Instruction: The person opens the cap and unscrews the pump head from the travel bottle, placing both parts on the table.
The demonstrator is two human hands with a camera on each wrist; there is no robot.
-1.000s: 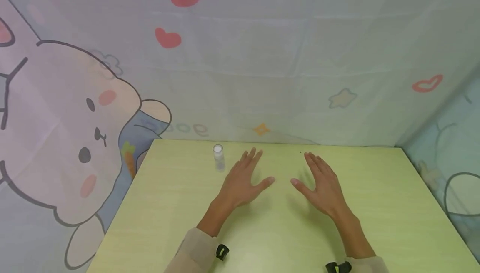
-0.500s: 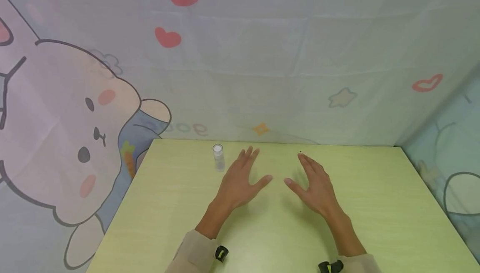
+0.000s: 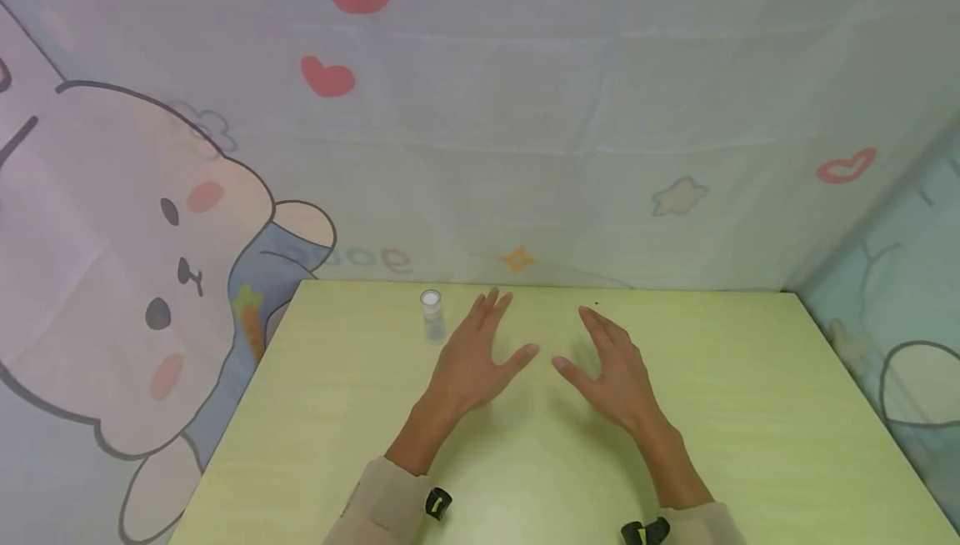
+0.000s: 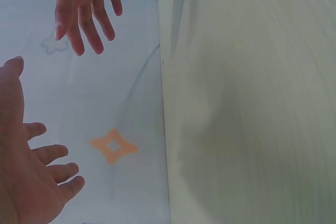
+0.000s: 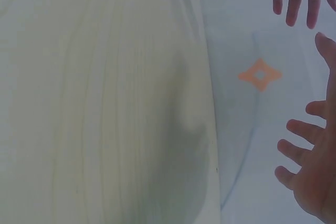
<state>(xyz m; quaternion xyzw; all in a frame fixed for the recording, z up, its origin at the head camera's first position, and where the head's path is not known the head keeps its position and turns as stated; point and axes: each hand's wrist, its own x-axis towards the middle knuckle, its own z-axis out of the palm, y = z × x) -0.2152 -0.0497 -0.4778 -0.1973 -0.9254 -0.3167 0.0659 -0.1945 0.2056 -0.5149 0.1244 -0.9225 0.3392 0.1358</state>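
My left hand (image 3: 472,366) hovers above the table, its fingers extended and its thumb spread toward the right. Across from it, my right hand (image 3: 615,378) is held the same way, thumb pointing left. A gap separates the two hands, and neither one holds anything. Just left of my left fingertips stands a small clear cylindrical bottle (image 3: 432,317) with a white top, upright and apart from the hand. In the left wrist view both hands show, the left one (image 4: 37,171) at the lower left. The right wrist view has the right hand (image 5: 315,156) along its right edge.
The pale yellow-green table (image 3: 337,420) ends at a fabric backdrop (image 3: 480,112) printed with hearts, stars and a rabbit. A tiny dark speck (image 3: 597,303) lies near the table's back edge. Black bands (image 3: 438,503) sit at both sleeve cuffs.
My right hand has moved left, closer to my left hand, which has shifted only slightly left. The head view has turned a little. The bottle stays in place.
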